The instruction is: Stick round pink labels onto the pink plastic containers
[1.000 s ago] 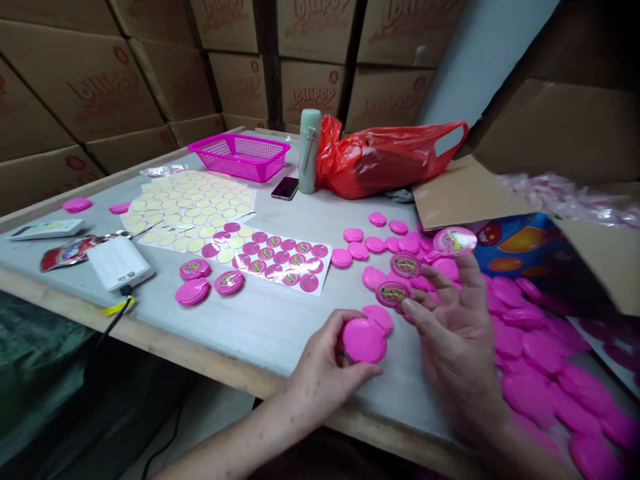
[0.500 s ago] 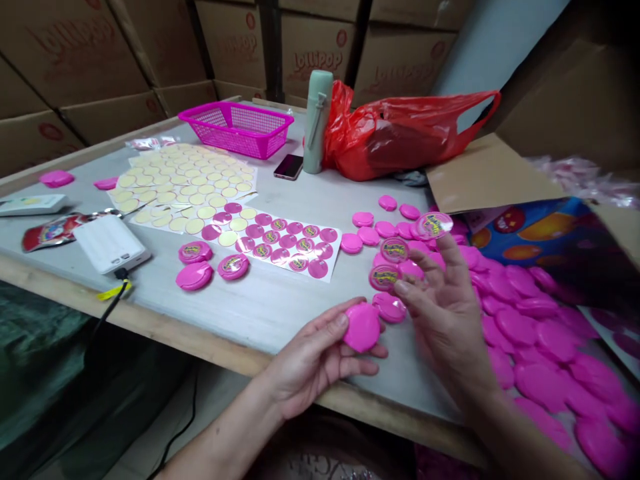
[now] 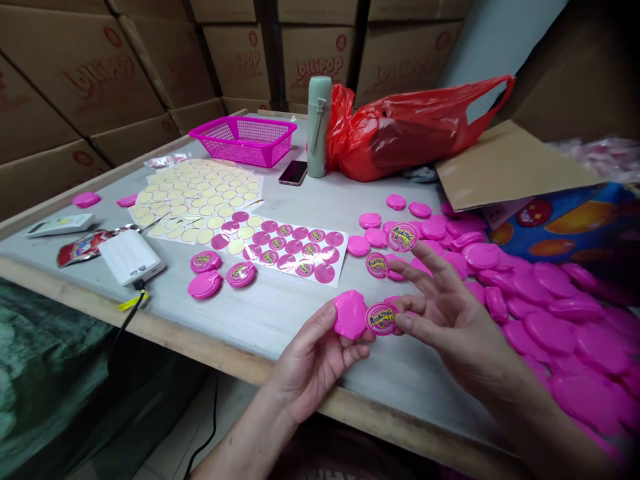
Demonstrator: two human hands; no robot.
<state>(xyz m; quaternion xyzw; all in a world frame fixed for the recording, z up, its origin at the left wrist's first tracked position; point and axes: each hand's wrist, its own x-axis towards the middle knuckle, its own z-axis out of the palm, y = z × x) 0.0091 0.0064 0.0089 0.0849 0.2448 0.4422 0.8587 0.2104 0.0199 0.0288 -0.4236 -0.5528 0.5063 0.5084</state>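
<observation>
My left hand [image 3: 320, 360] is closed on a round pink plastic case [image 3: 350, 315], its plain face turned toward me. Thumb and a finger of my right hand [image 3: 445, 313] pinch a round printed sticker [image 3: 382, 319], whose edge is right by the case; whether they touch I cannot tell. Two more stickers cling to other fingertips of that hand: an upper sticker [image 3: 402, 237] and a middle sticker [image 3: 377, 265]. Left of my hands lies a sticker sheet [image 3: 285, 248], partly peeled. Three cases bearing stickers, one a stickered case [image 3: 241, 274], rest near it.
A heap of pink cases [image 3: 545, 313] covers the right side by an open carton [image 3: 520, 167]. Farther back stand a pink basket [image 3: 245, 141], a green flask [image 3: 319, 127] and a red bag [image 3: 395, 133]. A phone [image 3: 293, 173] and a white power bank [image 3: 131, 257] lie on the table.
My right hand has moved down and left, bringing the pinched sticker beside the case. My left hand has turned the case slightly. The view has shifted a little.
</observation>
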